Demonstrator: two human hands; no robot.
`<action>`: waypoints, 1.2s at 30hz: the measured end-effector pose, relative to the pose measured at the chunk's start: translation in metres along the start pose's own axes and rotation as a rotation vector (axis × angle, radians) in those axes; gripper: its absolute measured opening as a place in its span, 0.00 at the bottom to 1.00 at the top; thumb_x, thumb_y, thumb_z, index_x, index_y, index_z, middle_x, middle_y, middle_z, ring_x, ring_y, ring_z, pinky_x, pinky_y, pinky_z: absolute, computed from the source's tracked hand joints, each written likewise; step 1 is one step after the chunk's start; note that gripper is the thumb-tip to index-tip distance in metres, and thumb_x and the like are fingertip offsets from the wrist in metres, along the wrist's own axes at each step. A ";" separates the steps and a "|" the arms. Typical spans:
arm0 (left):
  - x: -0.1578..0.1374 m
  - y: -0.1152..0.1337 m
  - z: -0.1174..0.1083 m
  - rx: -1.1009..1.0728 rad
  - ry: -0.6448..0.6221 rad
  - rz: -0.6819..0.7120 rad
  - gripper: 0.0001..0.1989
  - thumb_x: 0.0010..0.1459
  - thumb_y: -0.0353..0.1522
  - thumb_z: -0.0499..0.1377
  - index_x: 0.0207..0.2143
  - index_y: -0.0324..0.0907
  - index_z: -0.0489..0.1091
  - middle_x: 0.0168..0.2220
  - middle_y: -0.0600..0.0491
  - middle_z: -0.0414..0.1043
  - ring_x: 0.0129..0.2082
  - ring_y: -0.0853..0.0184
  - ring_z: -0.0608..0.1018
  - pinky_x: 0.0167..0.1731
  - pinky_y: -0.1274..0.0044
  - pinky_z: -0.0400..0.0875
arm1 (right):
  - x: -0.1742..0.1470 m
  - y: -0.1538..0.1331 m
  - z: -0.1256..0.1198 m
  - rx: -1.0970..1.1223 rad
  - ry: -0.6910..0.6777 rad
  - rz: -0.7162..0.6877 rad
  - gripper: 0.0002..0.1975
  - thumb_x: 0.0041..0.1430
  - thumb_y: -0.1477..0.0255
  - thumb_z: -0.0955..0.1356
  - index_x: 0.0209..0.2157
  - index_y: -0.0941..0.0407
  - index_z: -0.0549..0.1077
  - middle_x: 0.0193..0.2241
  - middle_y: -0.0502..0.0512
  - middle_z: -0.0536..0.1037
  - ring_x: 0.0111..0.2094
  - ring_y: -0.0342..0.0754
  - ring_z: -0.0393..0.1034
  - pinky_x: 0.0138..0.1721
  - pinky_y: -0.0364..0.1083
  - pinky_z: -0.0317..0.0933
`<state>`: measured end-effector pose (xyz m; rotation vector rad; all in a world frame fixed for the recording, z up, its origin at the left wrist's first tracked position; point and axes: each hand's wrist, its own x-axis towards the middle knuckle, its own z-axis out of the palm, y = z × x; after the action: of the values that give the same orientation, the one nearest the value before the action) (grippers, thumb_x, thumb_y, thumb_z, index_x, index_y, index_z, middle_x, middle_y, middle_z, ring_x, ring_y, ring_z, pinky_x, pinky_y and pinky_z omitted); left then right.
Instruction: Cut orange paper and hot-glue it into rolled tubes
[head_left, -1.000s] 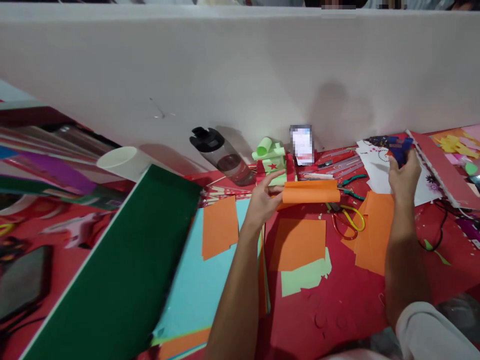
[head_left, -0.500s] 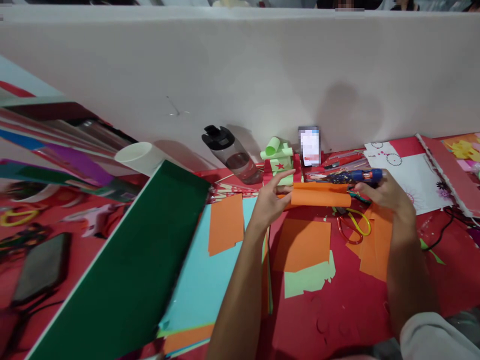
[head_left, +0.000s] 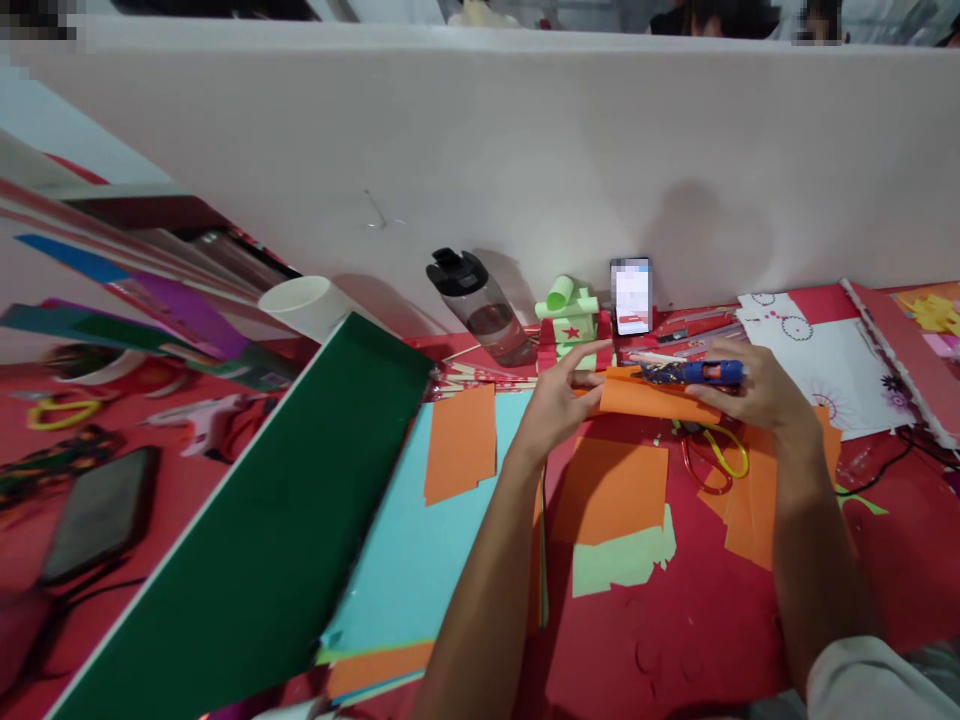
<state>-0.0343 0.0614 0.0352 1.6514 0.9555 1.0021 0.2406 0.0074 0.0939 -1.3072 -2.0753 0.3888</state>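
Observation:
My left hand (head_left: 559,405) is closed on the left end of a rolled sheet of orange paper (head_left: 652,398). The paper is held above the table, curled along its length. In my right hand (head_left: 761,395) is a dark blue glue gun (head_left: 694,372), pointing left with its nozzle at the roll's upper edge. My right fingers wrap round its body and partly hide it. Below the roll lie scissors (head_left: 727,455) with yellow and red handles. Flat orange sheets (head_left: 615,490) and a torn pale green piece (head_left: 622,560) lie on the red table beneath my hands.
A green model (head_left: 574,325) with a red star, a phone (head_left: 632,297) and a water bottle (head_left: 487,315) stand by the white partition. To the left are a green board (head_left: 247,520), blue sheets (head_left: 420,560) and a pink glue gun (head_left: 202,420). A black cable (head_left: 885,465) runs at right.
My right hand has brought the glue gun left and slightly down, so its nozzle is now over the orange roll's edge. The roll tilts down to the right. The whole view has shifted slightly.

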 end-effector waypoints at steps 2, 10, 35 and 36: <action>0.000 0.001 0.001 -0.013 0.004 -0.005 0.32 0.52 0.28 0.60 0.61 0.40 0.70 0.27 0.54 0.79 0.28 0.68 0.80 0.26 0.82 0.71 | 0.001 0.001 0.001 -0.031 -0.001 -0.023 0.15 0.63 0.57 0.71 0.30 0.53 0.74 0.31 0.53 0.73 0.30 0.49 0.66 0.33 0.48 0.58; -0.001 0.003 0.002 0.017 0.015 0.008 0.31 0.51 0.28 0.60 0.60 0.40 0.71 0.28 0.54 0.79 0.27 0.68 0.78 0.23 0.83 0.68 | 0.002 0.000 0.005 -0.095 -0.017 -0.058 0.17 0.64 0.55 0.70 0.30 0.53 0.74 0.32 0.55 0.75 0.32 0.50 0.69 0.35 0.49 0.60; -0.003 0.005 0.005 0.027 -0.024 0.027 0.29 0.53 0.28 0.61 0.59 0.40 0.72 0.27 0.55 0.75 0.25 0.72 0.72 0.24 0.85 0.66 | 0.001 0.000 0.004 -0.148 0.037 -0.105 0.19 0.65 0.57 0.69 0.26 0.54 0.66 0.28 0.52 0.69 0.29 0.46 0.64 0.32 0.47 0.57; -0.003 0.004 0.005 0.025 -0.028 0.028 0.29 0.53 0.29 0.61 0.59 0.40 0.72 0.27 0.55 0.75 0.25 0.72 0.72 0.25 0.84 0.67 | 0.002 -0.001 0.004 -0.144 0.036 -0.103 0.19 0.66 0.57 0.69 0.26 0.54 0.65 0.28 0.51 0.68 0.28 0.46 0.63 0.31 0.47 0.56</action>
<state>-0.0300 0.0556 0.0376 1.6993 0.9320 0.9863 0.2370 0.0090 0.0918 -1.2726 -2.1630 0.1717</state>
